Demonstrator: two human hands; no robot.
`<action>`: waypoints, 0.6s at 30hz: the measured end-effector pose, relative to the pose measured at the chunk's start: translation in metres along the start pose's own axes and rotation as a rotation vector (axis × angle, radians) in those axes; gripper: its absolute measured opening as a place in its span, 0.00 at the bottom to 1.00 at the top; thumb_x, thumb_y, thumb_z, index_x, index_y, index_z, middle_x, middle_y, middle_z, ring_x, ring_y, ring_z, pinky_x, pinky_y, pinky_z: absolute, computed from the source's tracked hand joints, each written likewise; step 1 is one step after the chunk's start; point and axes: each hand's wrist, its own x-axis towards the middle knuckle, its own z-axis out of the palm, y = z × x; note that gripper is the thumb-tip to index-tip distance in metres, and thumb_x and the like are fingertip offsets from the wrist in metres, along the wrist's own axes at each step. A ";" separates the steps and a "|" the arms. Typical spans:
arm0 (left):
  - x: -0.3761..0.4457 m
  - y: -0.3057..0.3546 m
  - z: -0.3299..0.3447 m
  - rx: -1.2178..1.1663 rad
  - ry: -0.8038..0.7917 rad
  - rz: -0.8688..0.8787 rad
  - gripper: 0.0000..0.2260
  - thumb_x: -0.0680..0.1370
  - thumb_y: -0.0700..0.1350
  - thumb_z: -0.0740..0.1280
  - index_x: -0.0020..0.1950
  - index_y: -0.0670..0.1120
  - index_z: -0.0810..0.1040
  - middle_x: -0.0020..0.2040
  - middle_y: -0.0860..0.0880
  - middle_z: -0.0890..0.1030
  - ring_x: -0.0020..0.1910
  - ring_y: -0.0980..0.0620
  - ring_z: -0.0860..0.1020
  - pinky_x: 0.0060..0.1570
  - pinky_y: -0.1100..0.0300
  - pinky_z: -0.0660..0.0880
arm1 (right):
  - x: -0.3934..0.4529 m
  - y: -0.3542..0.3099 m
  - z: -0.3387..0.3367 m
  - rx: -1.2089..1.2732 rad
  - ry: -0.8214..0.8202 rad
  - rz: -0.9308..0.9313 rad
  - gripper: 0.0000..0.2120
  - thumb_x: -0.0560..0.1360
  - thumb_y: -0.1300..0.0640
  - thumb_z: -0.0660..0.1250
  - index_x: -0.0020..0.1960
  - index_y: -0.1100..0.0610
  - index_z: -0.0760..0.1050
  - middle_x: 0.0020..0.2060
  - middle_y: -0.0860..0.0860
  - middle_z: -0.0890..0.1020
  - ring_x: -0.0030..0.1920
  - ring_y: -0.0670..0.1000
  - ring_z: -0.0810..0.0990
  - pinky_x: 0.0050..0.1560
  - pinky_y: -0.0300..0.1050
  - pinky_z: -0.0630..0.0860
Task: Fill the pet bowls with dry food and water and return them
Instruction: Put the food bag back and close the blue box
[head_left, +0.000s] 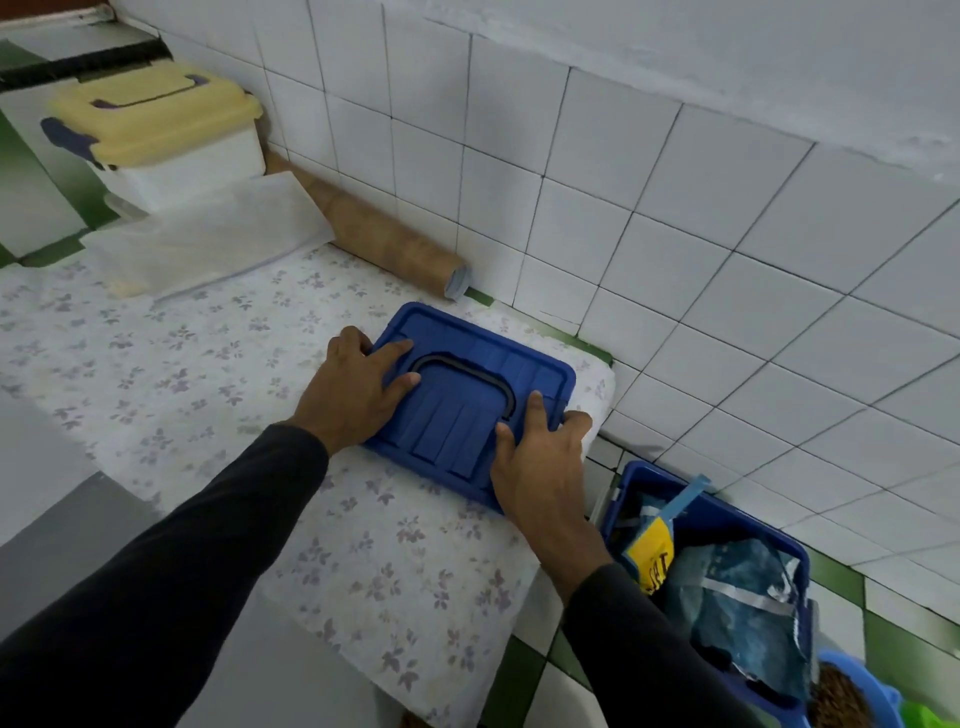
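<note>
— Blue plastic, that flat lid with the black handle folded into its top. It lies on the flowered counter covering, and both hands are on it.

— How are the fingers set?

— The left hand is at the lid's left end, fingers spread across the top, thumb over the edge. The right hand is at the lid's near right corner, thumb on top, the other fingers curling round the edge. I would call both a grip on the lid, though the underside of neither hand shows.

— And the lid's long axis?

— It runs from the far left corner to the near right one, slanting against the counter edge. The hands sit at opposite ends of that axis, so neither has to reach.

— Where does the lid belong?

— My guess is the blue bin, standing open to the right of the lid and lower than it, off the counter's end. Crumpled dark bags and a yellow packet fill it; these may be the dry food.

— Which hand is nearer the bin?

— The right one, plainly. The bin lies just right of that wrist.

— Any bowls?

— Beyond the bin, further right of the lid at the frame's bottom corner, a light blue bowl shows with something brown in it, seemingly kibble. The green thing beside it I cannot identify. No water is in view.
</note>
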 end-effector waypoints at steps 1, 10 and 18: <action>-0.002 0.009 0.003 -0.021 0.011 0.014 0.26 0.82 0.59 0.64 0.78 0.50 0.70 0.62 0.39 0.68 0.60 0.41 0.70 0.56 0.49 0.76 | -0.001 0.007 -0.004 0.044 0.022 0.010 0.30 0.83 0.42 0.56 0.81 0.53 0.56 0.71 0.64 0.56 0.62 0.63 0.74 0.61 0.52 0.78; -0.027 0.106 0.054 -0.187 0.046 0.168 0.24 0.81 0.54 0.68 0.75 0.47 0.74 0.58 0.42 0.68 0.55 0.43 0.71 0.53 0.51 0.75 | -0.034 0.107 -0.050 0.133 0.120 0.196 0.28 0.83 0.43 0.58 0.80 0.49 0.59 0.72 0.59 0.54 0.53 0.63 0.80 0.55 0.56 0.81; -0.060 0.195 0.110 -0.366 -0.006 0.205 0.21 0.81 0.51 0.70 0.73 0.46 0.77 0.57 0.46 0.66 0.47 0.48 0.74 0.53 0.53 0.78 | -0.072 0.202 -0.081 0.088 0.139 0.339 0.28 0.82 0.43 0.60 0.79 0.47 0.61 0.73 0.58 0.56 0.57 0.62 0.78 0.58 0.51 0.76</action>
